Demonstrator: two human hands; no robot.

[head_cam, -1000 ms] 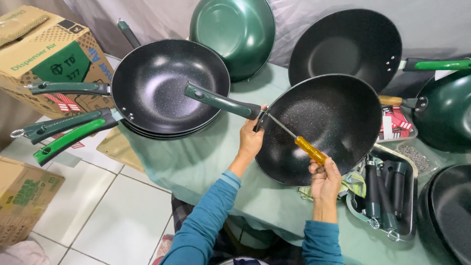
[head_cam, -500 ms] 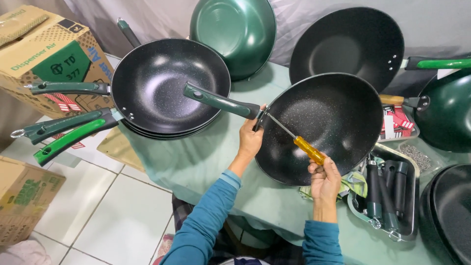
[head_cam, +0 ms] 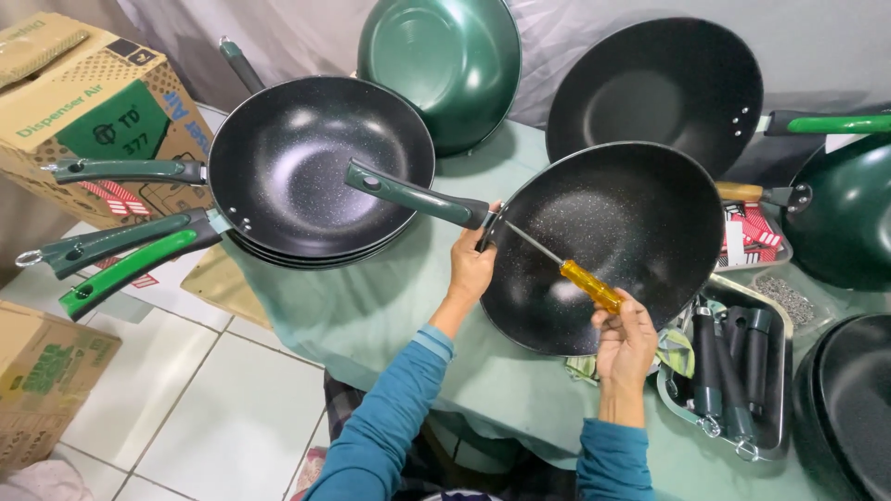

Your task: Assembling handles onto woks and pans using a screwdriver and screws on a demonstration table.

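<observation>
Yellow-handled screwdriver (head_cam: pixel 564 269) clamped in right hand (head_cam: pixel 625 345) grip; left hand (head_cam: pixel 471 269) grip closed on pan (head_cam: pixel 603 243) rim.

Left hand (head_cam: pixel 471 271) at wok (head_cam: pixel 608 246) handle joint, right hand (head_cam: pixel 626 341) on screwdriver (head_cam: pixel 566 270).

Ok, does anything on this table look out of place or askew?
Nothing looks damaged or spilled. The pan in hand sits tilted up on its edge: the left hand steadies it at the handle joint while the right hand holds a yellow-handled screwdriver inside it. Loose spare handles lie jumbled in a tray.
</observation>
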